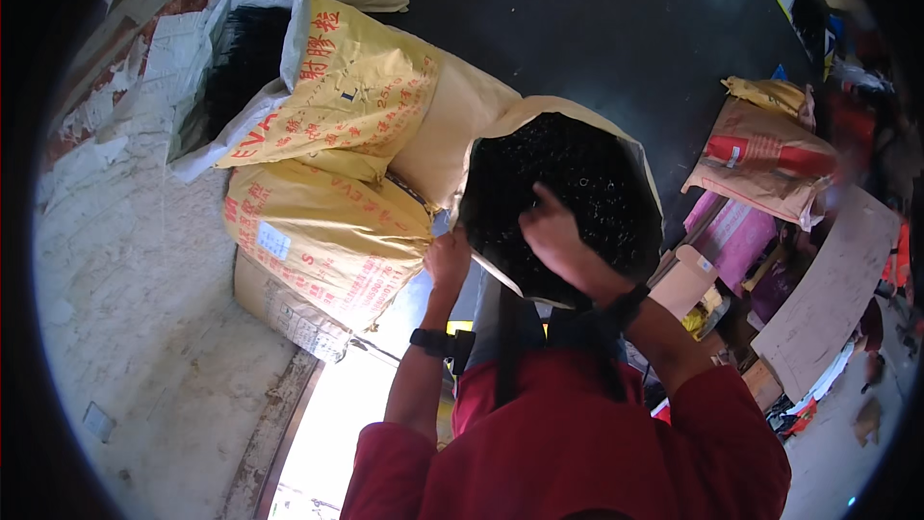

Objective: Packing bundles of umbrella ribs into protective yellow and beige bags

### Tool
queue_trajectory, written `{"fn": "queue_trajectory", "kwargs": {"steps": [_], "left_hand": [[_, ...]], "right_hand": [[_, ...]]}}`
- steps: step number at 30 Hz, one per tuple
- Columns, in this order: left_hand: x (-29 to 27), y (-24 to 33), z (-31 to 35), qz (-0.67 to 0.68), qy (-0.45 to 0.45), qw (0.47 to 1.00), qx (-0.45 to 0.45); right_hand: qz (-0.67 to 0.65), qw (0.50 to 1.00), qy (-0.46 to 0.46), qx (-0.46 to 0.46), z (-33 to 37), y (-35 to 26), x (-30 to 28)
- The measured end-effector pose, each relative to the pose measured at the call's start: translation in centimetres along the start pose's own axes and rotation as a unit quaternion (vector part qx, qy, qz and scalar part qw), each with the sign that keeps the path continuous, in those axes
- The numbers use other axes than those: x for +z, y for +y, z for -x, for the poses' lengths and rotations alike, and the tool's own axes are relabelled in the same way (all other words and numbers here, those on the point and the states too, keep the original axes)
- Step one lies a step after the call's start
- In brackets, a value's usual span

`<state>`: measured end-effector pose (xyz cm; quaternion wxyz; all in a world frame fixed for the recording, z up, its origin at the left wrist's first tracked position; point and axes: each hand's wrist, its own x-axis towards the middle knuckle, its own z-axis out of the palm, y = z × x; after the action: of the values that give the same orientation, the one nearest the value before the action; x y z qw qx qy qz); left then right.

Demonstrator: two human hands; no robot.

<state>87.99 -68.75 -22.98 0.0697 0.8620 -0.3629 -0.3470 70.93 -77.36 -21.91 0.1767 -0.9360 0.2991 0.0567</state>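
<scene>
In front of me stands a brown paper sack with its mouth wide open. Black shiny pellets lie inside it. My right hand is over the pellets, its index finger stretched out and no object visible in it. Whether that finger touches the pellets I cannot tell. On the sack's left rim, my left hand is closed, its fingers gripping the edge. Beside that hand bulges a yellow printed sack. Each wrist wears a dark band.
Another yellow sack, its pale lining folded open, holds dark material at the upper left. A worn pale wall runs down the left. At right are a brown sack with a red band, a grey board and mixed clutter.
</scene>
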Motion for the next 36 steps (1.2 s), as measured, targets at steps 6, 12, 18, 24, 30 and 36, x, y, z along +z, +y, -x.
{"fn": "queue_trajectory", "kwargs": {"steps": [6,12,18,24,30,36], "left_hand": [[-0.5,-1.2,0.1,0.013,-0.106,0.994,0.005],[0.0,-0.4,0.0,0.074,-0.099,0.992,0.028],[0.5,0.3,-0.1,0.084,-0.098,0.99,0.055],[0.6,-0.3,-0.1,0.109,-0.128,0.983,0.066],[1.3,0.6,-0.2,0.134,-0.118,0.982,0.06],[1.2,1.2,0.3,0.131,-0.179,0.972,0.078]], "right_hand": [[0.009,0.947,0.165,0.275,-4.6,8.7,-3.3],[0.042,0.985,-0.026,0.163,-4.2,4.3,-2.3],[0.054,0.997,-0.044,0.031,-4.2,1.0,-0.4],[0.045,0.962,0.005,0.268,-2.9,8.3,-4.4],[0.078,0.988,0.024,0.132,-0.7,1.7,-0.9],[0.099,0.956,0.085,0.261,-2.7,10.7,-4.4]]}}
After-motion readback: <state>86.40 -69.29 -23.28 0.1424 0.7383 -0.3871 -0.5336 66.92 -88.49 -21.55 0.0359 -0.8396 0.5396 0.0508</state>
